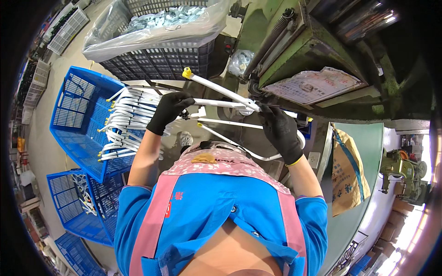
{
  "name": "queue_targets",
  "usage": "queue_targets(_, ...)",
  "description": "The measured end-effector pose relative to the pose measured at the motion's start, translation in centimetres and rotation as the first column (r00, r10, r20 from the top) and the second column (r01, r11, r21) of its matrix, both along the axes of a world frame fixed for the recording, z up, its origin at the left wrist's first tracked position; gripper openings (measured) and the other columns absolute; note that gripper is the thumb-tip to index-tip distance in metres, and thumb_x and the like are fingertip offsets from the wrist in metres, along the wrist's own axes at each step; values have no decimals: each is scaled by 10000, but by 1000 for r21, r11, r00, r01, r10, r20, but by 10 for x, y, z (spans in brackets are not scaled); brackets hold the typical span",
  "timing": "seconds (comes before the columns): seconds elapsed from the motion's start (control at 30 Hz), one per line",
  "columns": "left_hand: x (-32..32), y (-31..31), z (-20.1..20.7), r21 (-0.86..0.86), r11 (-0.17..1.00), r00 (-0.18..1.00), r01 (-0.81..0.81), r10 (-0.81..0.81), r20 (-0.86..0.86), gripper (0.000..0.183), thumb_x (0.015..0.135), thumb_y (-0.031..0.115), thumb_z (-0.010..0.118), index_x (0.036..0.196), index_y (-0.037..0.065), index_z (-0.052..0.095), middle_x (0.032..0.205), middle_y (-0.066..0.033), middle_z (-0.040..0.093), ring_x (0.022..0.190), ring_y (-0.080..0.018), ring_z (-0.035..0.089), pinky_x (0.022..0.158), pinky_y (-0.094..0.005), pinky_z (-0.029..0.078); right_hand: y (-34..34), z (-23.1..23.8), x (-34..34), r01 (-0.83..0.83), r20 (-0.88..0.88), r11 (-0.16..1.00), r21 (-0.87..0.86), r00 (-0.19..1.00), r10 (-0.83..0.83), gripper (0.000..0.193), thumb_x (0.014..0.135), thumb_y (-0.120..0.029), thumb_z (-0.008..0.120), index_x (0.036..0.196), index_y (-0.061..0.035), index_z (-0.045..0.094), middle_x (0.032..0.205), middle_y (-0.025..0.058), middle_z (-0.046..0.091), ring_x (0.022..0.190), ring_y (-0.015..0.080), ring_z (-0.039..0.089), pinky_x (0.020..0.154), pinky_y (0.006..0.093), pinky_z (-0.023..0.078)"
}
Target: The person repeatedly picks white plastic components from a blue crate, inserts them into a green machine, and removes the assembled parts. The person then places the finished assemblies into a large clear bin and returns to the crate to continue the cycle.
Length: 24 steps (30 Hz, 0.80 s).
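My left hand, in a black glove, is closed at the left end of a white tube frame. My right hand, gloved too, is closed around the frame's right part, near where the tubes cross. One tube rises to the upper left and ends in a yellow tip. Just below the hands a bent white tube curves round toward my right wrist; whether it joins the frame, I cannot tell. The green machine stands right above the frame, and its lower parts hide some of the joint.
Left of me a blue crate has many bent white tubes stacked across its edge. Another blue crate sits below it. Ahead, a black crate holds small metal parts in plastic. A brown sack lies at the right.
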State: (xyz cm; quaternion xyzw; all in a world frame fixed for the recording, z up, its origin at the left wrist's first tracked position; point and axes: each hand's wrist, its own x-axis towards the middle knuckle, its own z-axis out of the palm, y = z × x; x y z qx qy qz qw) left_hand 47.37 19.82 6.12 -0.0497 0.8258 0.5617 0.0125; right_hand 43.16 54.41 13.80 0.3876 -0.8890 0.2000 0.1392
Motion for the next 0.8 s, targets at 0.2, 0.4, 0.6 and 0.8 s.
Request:
queue_targets(0.2, 2, 1, -5, -49, 999, 999, -5, 2, -54, 256, 859, 258, 680, 922, 11, 705, 707, -34, 652, 642, -81, 561, 604, -267, 458, 2, 6, 1, 69, -101, 993, 96, 993, -59, 269, 831, -123, 641, 1098, -103, 617, 946, 126, 630, 740, 335, 630, 581, 411, 499)
queue_targets(0.4, -1, 0, -6, -48, 999, 999, -12, 10, -40, 255, 858, 261, 683, 926, 17, 707, 706, -36, 653, 647, -83, 567, 614, -264, 463, -1, 10, 3, 47, -147, 998, 34, 988, -42, 227, 837, -137, 641, 1062, -102, 634, 913, 123, 634, 718, 339, 623, 575, 409, 495)
queue_targets(0.6, -3, 0, -8, -3, 1000, 999, -26, 26, -32, 253, 874, 275, 668, 930, 33, 713, 702, -33, 649, 643, -77, 563, 615, -258, 463, -4, 5, 4, 48, -6, 998, -42, 999, -48, 249, 829, -125, 639, 1076, -96, 633, 919, 137, 640, 727, 342, 632, 596, 401, 509)
queue_targets(0.8, -2, 0, -5, 0, 1000, 999, 8, -8, -44, 238, 883, 271, 656, 923, 45, 720, 683, -26, 637, 608, -76, 561, 579, -251, 455, 6, 9, 20, -32, 174, 989, 147, 985, 6, 492, 863, -144, 611, 1319, -24, 471, 968, 224, 625, 789, 377, 630, 655, 398, 520)
